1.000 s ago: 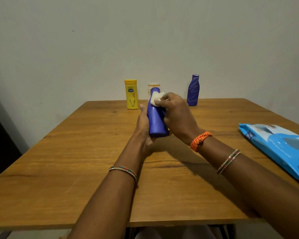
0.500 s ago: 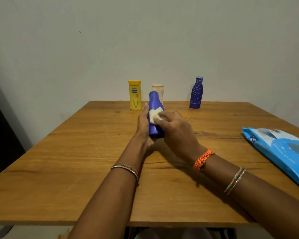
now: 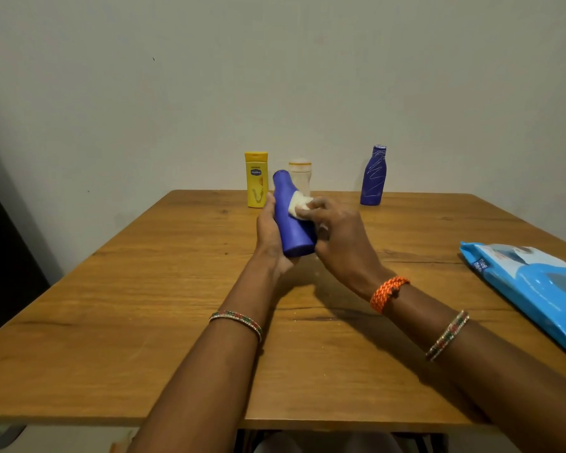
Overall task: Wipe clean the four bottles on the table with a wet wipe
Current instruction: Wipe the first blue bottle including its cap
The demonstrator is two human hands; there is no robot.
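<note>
My left hand (image 3: 268, 230) grips a plain blue bottle (image 3: 290, 220) from its left side, held tilted above the middle of the wooden table (image 3: 144, 305). My right hand (image 3: 337, 238) pinches a white wet wipe (image 3: 298, 204) against the bottle's upper right side. Along the far edge stand a yellow bottle (image 3: 256, 179), a pale translucent bottle (image 3: 301, 176) partly hidden behind the held one, and a blue bottle with white scribbles (image 3: 373, 176).
A blue pack of wet wipes (image 3: 533, 289) lies flat on the table's right side. A plain wall rises just behind the table's far edge. A dark panel stands at the far left.
The wipe in my right hand slid down the bottle from its cap to the middle, then back up toward the neck. The bottle now leans more to the left.
</note>
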